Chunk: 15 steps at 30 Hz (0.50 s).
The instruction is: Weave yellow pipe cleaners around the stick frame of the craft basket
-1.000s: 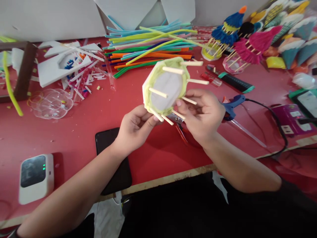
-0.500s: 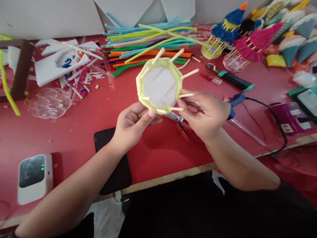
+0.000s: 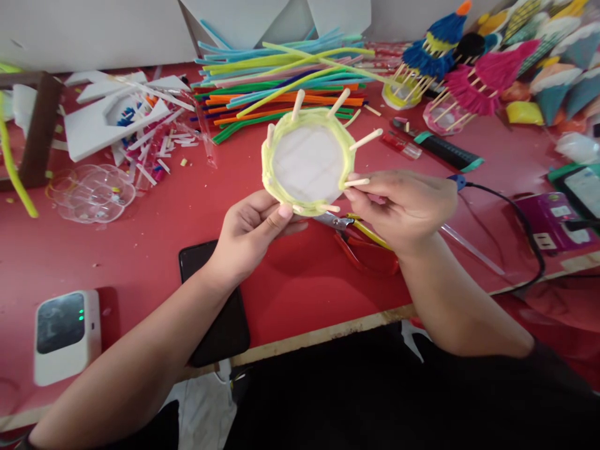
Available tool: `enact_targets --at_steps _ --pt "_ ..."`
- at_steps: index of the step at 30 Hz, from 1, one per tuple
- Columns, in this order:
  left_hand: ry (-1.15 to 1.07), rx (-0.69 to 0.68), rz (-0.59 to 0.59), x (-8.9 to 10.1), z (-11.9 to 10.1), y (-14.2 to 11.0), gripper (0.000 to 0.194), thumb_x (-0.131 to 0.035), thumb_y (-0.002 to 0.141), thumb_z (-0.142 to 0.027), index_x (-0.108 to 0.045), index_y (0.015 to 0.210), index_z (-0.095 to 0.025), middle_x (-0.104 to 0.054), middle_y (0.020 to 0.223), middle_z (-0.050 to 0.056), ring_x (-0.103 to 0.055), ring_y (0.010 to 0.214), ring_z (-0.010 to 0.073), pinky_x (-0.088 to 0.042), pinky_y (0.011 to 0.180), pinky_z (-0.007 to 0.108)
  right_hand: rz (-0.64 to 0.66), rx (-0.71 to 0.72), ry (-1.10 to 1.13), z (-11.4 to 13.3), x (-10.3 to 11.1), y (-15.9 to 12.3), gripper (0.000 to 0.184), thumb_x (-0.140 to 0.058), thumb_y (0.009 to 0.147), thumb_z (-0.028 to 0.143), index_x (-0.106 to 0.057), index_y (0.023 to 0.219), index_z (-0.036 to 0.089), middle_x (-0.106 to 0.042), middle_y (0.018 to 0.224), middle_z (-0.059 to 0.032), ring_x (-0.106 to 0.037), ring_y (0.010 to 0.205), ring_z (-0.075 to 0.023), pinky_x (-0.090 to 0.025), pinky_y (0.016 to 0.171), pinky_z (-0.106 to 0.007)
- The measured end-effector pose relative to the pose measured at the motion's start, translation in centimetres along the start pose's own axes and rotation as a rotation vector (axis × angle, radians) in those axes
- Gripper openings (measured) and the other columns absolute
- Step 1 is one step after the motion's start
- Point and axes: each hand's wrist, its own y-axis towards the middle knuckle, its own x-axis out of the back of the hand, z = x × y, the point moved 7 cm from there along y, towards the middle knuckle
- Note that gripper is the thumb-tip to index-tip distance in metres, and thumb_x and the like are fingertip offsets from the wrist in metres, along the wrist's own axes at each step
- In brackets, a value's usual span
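Observation:
Above the table I hold a round white base edged with fuzzy yellow-green pipe cleaner. Several short wooden sticks stand up around its rim. My left hand grips the lower-left rim, thumb on top and fingers underneath. At the right rim, my right hand pinches one wooden stick between thumb and fingers. Beneath the hands lie scissors and a tool with red and yellow handles, partly covered by my right hand.
Colourful pipe cleaners are heaped at the back. Finished stick-and-cloth models stand back right, near a box cutter. A glue gun's cord runs right. A phone, white device and clear tray lie left.
The base has tipped and shifted slightly right, showing more of its white face. My right hand has moved a little right, uncovering more of the yellow and red handles.

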Motion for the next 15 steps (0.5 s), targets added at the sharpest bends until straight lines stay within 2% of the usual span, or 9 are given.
enact_targets --at_steps 5,10,12,15 --pt "-0.001 0.015 0.015 -0.15 -0.08 0.03 0.024 -0.086 0.082 -0.038 -0.081 0.096 -0.020 -0.084 0.103 0.006 -0.081 0.098 0.0230 -0.067 0.085 0.026 0.017 -0.012 0.047 -0.24 0.00 -0.09 0.004 -0.077 0.090 0.028 -0.078 0.092 0.031 -0.080 0.081 0.0029 -0.076 0.067 -0.0160 -0.065 0.064 -0.028" --pt "0.010 0.026 0.015 -0.17 -0.15 0.06 0.025 -0.086 0.081 -0.039 -0.080 0.095 -0.019 -0.084 0.101 0.006 -0.081 0.098 0.0237 -0.068 0.084 0.028 -0.023 0.057 0.186 0.19 0.24 -0.07 0.022 -0.078 0.088 0.017 -0.079 0.102 0.033 -0.081 0.085 0.0040 -0.077 0.070 -0.0141 -0.065 0.066 -0.024" --pt "0.016 0.031 0.017 -0.17 -0.10 0.06 0.024 -0.086 0.081 -0.039 -0.080 0.094 -0.019 -0.084 0.101 0.006 -0.081 0.099 0.0242 -0.068 0.085 0.028 -0.007 0.050 0.136 0.20 0.10 -0.10 0.019 -0.077 0.088 0.017 -0.079 0.100 0.033 -0.081 0.084 0.0040 -0.076 0.068 -0.0139 -0.065 0.066 -0.024" --pt "0.019 0.037 0.010 -0.11 0.03 0.00 0.024 -0.086 0.081 -0.039 -0.080 0.094 -0.019 -0.084 0.102 0.007 -0.081 0.100 0.0246 -0.067 0.086 0.029 -0.027 0.035 -0.015 0.27 0.19 -0.18 0.005 -0.076 0.090 0.026 -0.078 0.091 0.030 -0.080 0.080 0.0025 -0.074 0.061 -0.0143 -0.065 0.061 -0.026"
